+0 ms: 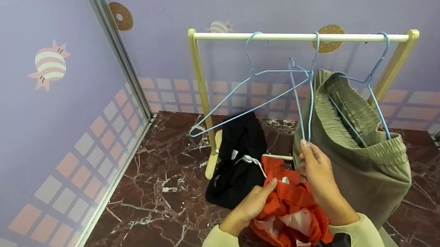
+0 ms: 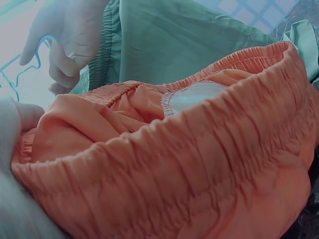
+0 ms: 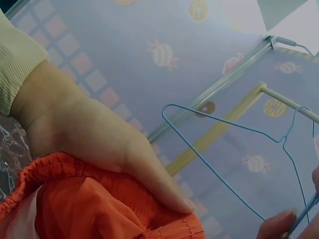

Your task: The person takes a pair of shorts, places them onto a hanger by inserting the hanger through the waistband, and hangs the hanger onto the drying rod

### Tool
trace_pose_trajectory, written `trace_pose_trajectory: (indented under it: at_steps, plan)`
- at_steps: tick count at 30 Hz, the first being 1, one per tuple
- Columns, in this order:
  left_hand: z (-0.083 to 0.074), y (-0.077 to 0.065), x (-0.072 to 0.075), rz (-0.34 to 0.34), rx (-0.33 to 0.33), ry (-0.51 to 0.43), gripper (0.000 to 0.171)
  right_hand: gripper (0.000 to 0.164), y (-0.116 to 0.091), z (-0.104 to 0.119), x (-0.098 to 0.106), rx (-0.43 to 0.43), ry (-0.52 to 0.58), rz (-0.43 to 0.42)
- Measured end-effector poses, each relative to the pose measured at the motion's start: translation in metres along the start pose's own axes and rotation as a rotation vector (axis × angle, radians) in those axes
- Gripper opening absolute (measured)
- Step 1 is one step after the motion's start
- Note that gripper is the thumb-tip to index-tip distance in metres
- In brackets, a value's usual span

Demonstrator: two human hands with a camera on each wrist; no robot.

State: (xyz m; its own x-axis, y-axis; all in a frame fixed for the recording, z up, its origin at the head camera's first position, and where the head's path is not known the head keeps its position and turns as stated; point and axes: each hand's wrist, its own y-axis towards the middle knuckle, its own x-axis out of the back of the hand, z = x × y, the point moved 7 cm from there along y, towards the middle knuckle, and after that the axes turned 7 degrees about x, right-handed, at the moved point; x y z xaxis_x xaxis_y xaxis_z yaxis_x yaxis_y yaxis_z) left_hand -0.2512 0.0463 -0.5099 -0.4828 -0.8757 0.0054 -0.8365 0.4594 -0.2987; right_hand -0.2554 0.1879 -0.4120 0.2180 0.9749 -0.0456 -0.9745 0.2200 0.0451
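My left hand [image 1: 252, 202] grips the gathered waistband of bright red shorts [image 1: 298, 200], thumb over the band. In the left wrist view the shorts' elastic waist [image 2: 199, 144] gapes, with a pale lining patch inside. Just above the shorts, my right hand [image 1: 319, 168] pinches the near end of a blue wire hanger [image 1: 309, 111]. This hanger is hooked on the rail and turned nearly end-on. Right of it, olive elastic-waist bottoms [image 1: 352, 179] hang on another blue hanger [image 1: 373, 82]. Only fingertips of the right hand [image 3: 281, 224] show in the right wrist view.
A white rail [image 1: 228, 36] on wooden posts carries the hangers; a bare blue hanger [image 1: 227, 119] hangs at its left. Black clothing [image 1: 243, 157] with a white drawstring lies at the rack's left foot, on the dark marbled floor [image 1: 144, 209]. Patterned lilac walls [image 1: 163, 21] enclose the corner.
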Motion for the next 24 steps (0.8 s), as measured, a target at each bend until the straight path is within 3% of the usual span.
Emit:
trace_pose_trajectory:
  at_steps: [24]
  plan:
    - [-0.003,-0.001,-0.002,0.011,-0.02,0.028,0.056,0.042,0.002,0.007,0.017,0.024,0.026,-0.095]
